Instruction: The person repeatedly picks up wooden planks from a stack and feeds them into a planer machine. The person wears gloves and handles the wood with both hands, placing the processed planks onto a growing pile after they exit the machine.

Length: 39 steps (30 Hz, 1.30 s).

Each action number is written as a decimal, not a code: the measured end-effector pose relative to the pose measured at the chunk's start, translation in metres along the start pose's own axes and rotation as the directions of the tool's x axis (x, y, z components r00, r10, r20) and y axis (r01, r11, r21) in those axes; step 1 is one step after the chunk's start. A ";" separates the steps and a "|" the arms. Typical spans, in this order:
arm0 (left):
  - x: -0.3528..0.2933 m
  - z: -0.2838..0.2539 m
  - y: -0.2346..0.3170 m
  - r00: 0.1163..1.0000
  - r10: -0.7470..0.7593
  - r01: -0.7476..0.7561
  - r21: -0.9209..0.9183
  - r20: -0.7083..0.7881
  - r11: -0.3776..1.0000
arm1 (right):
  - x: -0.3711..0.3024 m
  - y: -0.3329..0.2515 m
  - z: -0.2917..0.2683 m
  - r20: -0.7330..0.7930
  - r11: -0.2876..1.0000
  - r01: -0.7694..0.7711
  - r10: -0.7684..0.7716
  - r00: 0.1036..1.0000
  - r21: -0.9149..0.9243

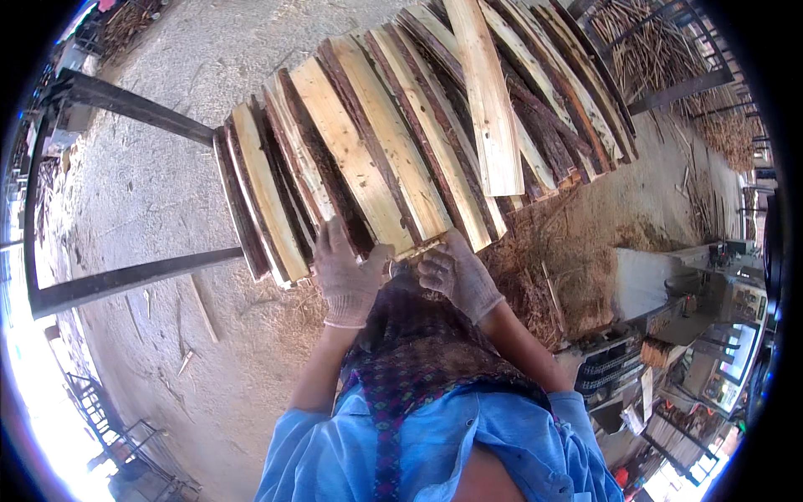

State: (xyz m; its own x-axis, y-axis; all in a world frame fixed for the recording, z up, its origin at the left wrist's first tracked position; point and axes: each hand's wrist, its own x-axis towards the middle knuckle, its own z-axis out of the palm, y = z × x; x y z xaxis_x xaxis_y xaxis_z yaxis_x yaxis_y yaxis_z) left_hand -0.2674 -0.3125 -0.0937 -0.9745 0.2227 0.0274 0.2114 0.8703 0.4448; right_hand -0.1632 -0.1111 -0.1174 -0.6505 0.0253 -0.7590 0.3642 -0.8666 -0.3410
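Many bark-edged boards (355, 163) lie at twelve o'clock, a pale plank (493, 109) across them at one o'clock, while your left hand (345, 280) touches their near ends, fingers spread apart, and your right hand (460, 280) curls its fingers there, clamped or not I cannot tell.

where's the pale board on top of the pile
In the head view, the pale board lies atop the stacked boards, upper right of centre, beyond the right hand.

Sawmill-like workshop: stacked bark-edged boards (345, 146), metal frame (134, 279), machinery (606, 366), debris-strewn floor (167, 192).
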 end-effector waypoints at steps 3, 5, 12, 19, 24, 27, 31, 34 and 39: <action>0.031 -0.018 0.040 0.960 -0.167 0.202 -0.143 0.222 0.969 | -0.016 0.002 0.020 -0.083 0.986 0.123 -0.133 0.988 -0.117; 0.045 -0.010 0.040 0.989 -0.065 0.083 -0.136 0.134 0.987 | -0.017 0.009 0.025 -0.098 0.986 0.164 -0.163 0.982 -0.001; 0.096 0.004 0.094 0.933 -0.214 0.283 -0.223 0.290 0.933 | -0.012 0.008 0.023 -0.165 0.982 0.185 -0.187 0.968 -0.025; 0.113 -0.003 0.095 0.862 -0.197 0.468 -0.584 0.467 0.663 | -0.007 0.000 0.008 -0.052 0.984 0.095 -0.104 0.993 -0.150; 0.110 -0.040 0.093 0.826 -0.196 0.558 -0.720 0.528 0.413 | -0.055 -0.007 0.016 0.113 0.911 0.036 0.011 0.994 -0.411; 0.092 -0.063 0.072 0.864 -0.131 0.503 -0.834 0.486 0.225 | -0.065 -0.011 0.008 0.066 0.873 0.104 -0.082 0.994 -0.476; 0.043 -0.079 0.067 0.839 -0.146 0.524 -0.708 0.524 0.473 | -0.051 -0.035 0.035 0.173 0.990 0.070 -0.048 0.984 -0.120; -0.009 -0.071 0.083 0.946 -0.066 0.245 -0.566 0.318 0.787 | -0.029 -0.048 0.069 0.226 0.950 0.063 0.008 0.974 -0.307; -0.013 -0.082 0.077 0.925 -0.029 0.313 -0.717 0.378 0.623 | -0.034 -0.046 0.031 0.459 0.997 -0.042 0.066 0.886 -0.061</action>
State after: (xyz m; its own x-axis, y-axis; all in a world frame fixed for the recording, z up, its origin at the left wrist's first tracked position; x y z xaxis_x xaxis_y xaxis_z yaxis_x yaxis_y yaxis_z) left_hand -0.2443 -0.2849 0.0138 -0.8795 0.3466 -0.3261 -0.2270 0.2967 0.9276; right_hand -0.1784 -0.0877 -0.0590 -0.8584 -0.2633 -0.4402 0.4313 -0.8350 -0.3417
